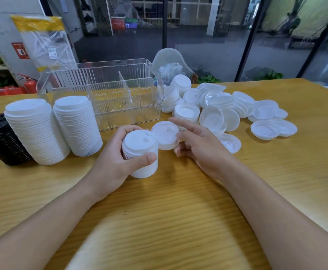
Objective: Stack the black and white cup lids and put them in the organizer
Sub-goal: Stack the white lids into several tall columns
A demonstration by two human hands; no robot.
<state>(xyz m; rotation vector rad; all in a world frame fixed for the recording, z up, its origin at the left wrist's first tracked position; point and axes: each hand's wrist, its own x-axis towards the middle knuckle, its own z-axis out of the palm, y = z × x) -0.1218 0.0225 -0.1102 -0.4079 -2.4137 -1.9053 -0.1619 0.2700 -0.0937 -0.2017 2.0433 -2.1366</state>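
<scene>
My left hand [112,160] grips a short stack of white lids [140,151] standing on the wooden table. Just right of it, my right hand [196,143] holds a single white lid [165,134] between thumb and fingers, its index finger stretched out above it. Several loose white lids [223,110] lie scattered at the right. Two tall stacks of white lids [36,131] [77,123] and a black stack [1,139] stand at the left. The clear organizer [108,88] sits behind, its compartments empty.
The wooden table [159,211] stretches toward me. A plastic bag [169,71] and a pale chair back [169,55] sit behind the loose lids. A packet of straws [44,41] leans at the back left, with a fire extinguisher [29,84] below it.
</scene>
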